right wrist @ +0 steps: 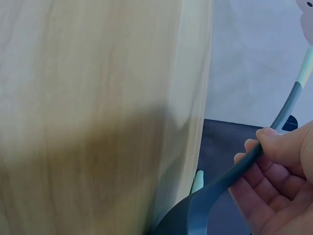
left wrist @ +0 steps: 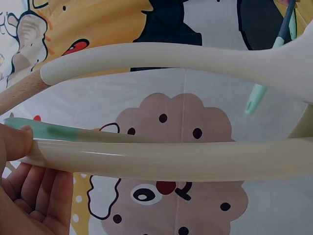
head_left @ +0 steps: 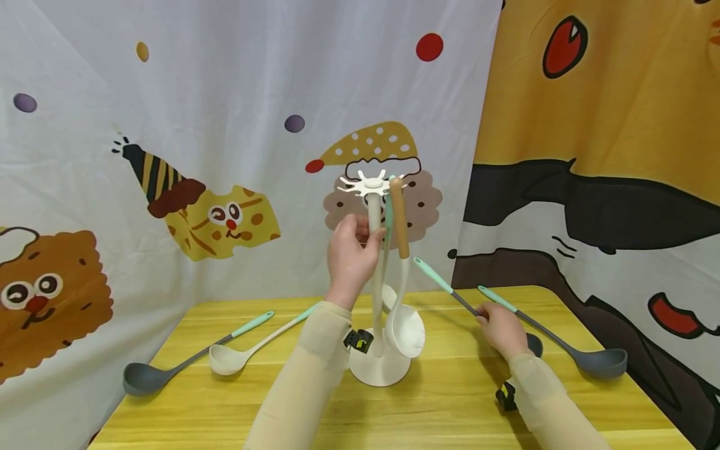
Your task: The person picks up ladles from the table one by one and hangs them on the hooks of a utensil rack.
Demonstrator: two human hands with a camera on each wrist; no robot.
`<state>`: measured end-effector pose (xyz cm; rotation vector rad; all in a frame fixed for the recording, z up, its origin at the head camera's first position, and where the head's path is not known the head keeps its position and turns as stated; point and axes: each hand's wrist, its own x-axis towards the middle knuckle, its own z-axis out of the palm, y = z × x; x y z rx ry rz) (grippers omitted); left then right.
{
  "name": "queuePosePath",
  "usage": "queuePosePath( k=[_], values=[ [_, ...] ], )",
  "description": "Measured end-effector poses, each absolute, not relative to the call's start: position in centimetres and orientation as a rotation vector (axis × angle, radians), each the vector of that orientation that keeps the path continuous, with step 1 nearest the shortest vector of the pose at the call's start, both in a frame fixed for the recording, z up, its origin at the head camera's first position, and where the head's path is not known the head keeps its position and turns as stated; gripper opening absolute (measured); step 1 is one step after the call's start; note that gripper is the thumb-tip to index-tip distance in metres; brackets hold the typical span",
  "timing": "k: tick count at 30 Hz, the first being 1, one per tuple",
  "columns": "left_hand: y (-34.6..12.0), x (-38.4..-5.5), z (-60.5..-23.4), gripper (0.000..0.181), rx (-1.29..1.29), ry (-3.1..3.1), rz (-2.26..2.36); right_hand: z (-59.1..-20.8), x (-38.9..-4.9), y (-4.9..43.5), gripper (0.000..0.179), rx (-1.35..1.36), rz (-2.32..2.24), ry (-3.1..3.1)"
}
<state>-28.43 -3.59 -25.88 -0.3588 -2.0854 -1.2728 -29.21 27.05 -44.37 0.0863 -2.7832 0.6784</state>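
A white utensil stand [head_left: 374, 369] with a notched top ring stands mid-table. My left hand [head_left: 353, 256] pinches its pole [left wrist: 171, 159] between thumb and fingers, below the ring. On the stand's right side hang a white ladle with a wooden handle [head_left: 399, 219] and, behind it, a utensil with a mint handle [left wrist: 49, 129]. My right hand [head_left: 502, 326] pinches a dark grey ladle [right wrist: 230, 174] by its shaft, right of the stand. Its mint handle end points up towards the stand, and in the head view the hand partly covers its bowl.
A dark grey ladle [head_left: 147, 378] and a cream ladle [head_left: 227, 360], both mint-handled, lie on the wooden table [head_left: 450, 400] at the left. Another dark grey ladle [head_left: 602, 362] lies near the right edge. A printed cloth [head_left: 225, 94] hangs behind the table.
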Motion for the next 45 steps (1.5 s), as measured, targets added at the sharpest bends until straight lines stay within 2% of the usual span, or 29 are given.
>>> queuePosePath(
  k=[20,31,45],
  values=[
    [-3.6,-28.5,-25.8,0.019,-0.377,-2.075,-1.293,-43.3,-29.1,26.2,0.013,0.112,0.833,-2.616],
    [-3.7,-28.4,-25.9,0.019,-0.367,-2.081,-1.293,-41.4,-28.6,25.2,0.016,0.128,0.905,-2.520],
    [-3.7,-28.3,-25.8,0.019,-0.374,-2.070,-1.283,-38.6,-27.6,23.3,0.011,0.121,1.007,-2.341]
  ],
)
